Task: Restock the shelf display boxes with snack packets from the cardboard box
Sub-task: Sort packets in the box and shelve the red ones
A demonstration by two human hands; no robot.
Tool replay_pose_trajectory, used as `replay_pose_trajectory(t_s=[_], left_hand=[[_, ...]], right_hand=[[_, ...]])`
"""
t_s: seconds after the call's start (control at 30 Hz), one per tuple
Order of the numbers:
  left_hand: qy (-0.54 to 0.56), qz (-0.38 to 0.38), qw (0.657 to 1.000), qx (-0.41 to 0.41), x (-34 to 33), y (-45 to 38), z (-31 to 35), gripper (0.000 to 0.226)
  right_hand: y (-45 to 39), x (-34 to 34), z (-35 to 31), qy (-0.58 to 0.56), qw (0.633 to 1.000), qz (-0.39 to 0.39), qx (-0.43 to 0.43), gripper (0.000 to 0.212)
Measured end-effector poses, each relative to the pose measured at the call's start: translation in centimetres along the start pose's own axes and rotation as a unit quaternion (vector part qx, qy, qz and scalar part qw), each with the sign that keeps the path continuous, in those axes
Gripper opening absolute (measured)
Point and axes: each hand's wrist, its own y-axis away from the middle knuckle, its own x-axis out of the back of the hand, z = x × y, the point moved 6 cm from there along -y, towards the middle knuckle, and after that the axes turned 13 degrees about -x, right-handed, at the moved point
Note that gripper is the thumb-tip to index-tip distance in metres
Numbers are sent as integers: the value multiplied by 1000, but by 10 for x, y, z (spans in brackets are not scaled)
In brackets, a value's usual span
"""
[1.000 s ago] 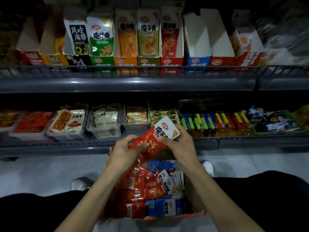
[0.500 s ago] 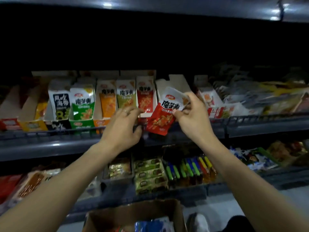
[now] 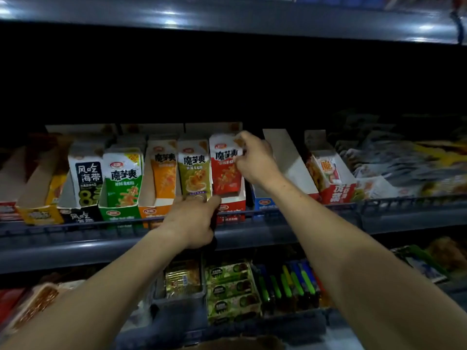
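Note:
A red snack packet [image 3: 225,170] stands upright in the red display box [image 3: 232,207] on the middle shelf. My right hand [image 3: 255,161] pinches the packet's top right corner. My left hand [image 3: 193,218] rests on the shelf rail at the front of that red box, fingers curled against the box front; a ring shows on one finger. Only the top edge of the cardboard box [image 3: 237,342] shows at the bottom of the view.
Green [image 3: 122,178], orange [image 3: 163,173] and olive [image 3: 194,173] packets fill boxes to the left. A blue box [image 3: 264,204] and a white divider [image 3: 288,160] sit right of the red box. A wire rail [image 3: 328,210] fronts the shelf. Lower shelf holds trays and lighters [image 3: 288,284].
My right hand has carried the red packet from in front of the shelf into the red display box. My left hand dropped to the box front. The view tilted up.

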Motion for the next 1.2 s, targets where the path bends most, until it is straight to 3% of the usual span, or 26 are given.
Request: replay_pose_trajectory(t_s=[0.13,0.2,0.3,0.37,0.5,0.77,0.93,1.2], left_hand=[[1,9,1000,2,-2,-2,0,66],[5,13,1000,1,-1,-2,0,67],[6,15,1000,-4,-1,-2,0,70],[6,14,1000,-2,-5,-1,-1,70],[16,31,999,2,-3,-2,-1,67],[23,37,999,9,-4,-5,-2,71],[23,38,999,7,-4,-5,-2,68],[24,39,999,6,-5,-5,-3,69]], right_hand=[[2,-7,4,39,999,-16,13,43],[-1,-11,-3,146,988,-28,35,54],[-2,-12,-17,337,936,15,98,64],[-1,-14,-25,390,910,45,134,53],[-9,-8,-37,361,920,70,138,29],[-17,-8,-27,301,946,85,87,18],[-19,-15,-26,310,946,46,76,22],[-18,-19,-32,340,932,79,101,42]])
